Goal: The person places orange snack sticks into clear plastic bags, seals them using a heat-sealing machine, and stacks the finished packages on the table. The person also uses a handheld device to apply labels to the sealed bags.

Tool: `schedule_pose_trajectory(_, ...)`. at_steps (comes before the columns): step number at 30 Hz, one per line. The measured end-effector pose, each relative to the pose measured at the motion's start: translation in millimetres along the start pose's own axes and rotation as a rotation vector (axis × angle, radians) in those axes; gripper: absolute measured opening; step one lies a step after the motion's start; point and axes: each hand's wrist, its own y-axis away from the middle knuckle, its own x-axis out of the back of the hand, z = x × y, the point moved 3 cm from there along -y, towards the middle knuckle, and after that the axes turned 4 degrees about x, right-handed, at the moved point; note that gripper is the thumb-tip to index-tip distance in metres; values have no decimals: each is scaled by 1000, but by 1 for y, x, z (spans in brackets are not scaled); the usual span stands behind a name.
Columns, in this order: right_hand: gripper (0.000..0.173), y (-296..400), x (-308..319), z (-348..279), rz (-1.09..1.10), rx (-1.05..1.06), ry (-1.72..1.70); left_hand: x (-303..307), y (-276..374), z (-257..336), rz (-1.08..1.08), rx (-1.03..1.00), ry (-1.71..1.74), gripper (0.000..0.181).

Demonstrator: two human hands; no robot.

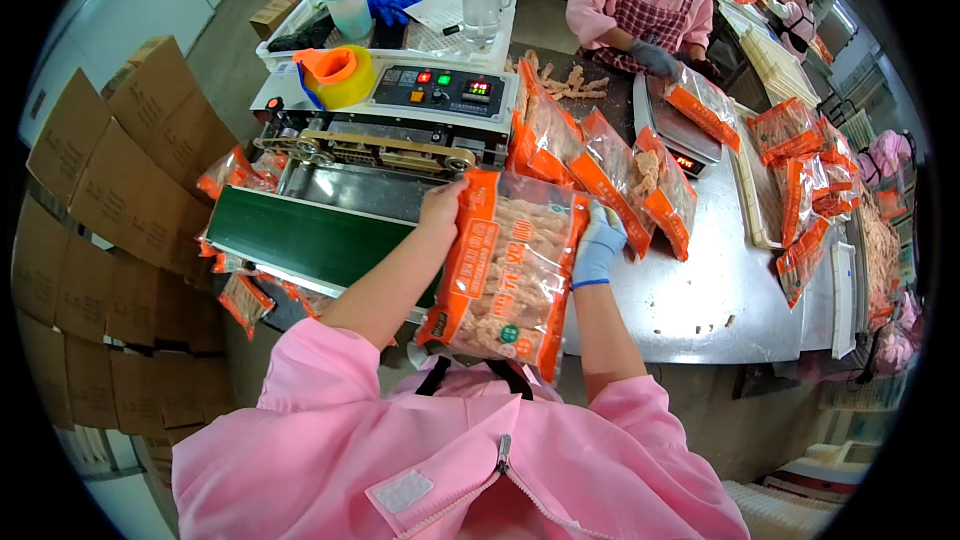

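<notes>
Held upright between both hands is a clear and orange plastic food bag point(517, 270) filled with light brown, knobbly dried pieces. My bare left hand point(442, 206) grips its upper left corner, beside the metal guide of a band sealing machine point(375, 150). A light blue glove covers my right hand point(600, 240), which grips the bag's upper right edge. The machine's green conveyor belt point(307, 240) lies left of the bag, partly behind my left forearm. More filled bags point(611, 180) lean on the steel table point(675, 307) beyond my right hand.
Across the table a co-worker's gloved hand point(654, 60) holds a bag over a digital scale point(675, 127). Bags lie about a white tray point(757, 217) at right. Behind the sealer stands a white basket point(420, 56) with bottles; tape rests on the machine. Cardboard boxes point(112, 195) are stacked left.
</notes>
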Motion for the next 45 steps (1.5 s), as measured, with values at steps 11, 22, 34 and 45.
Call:
schedule_pose_trajectory(11,20,39,-87,0,-185,-38,81,76,-8,67,108,-160,-93,21)
schedule_pose_trajectory(22,22,23,-68,-27,-320,467,350,177,54,151,138,-531,-336,57)
schedule_pose_trajectory(34,23,-148,107,-13,155,553,766,89,176,129,151,-919,-310,42)
schedule_pose_trajectory(45,29,-22,78,-263,77,519,-357,-80,199,115,-543,-774,-434,78)
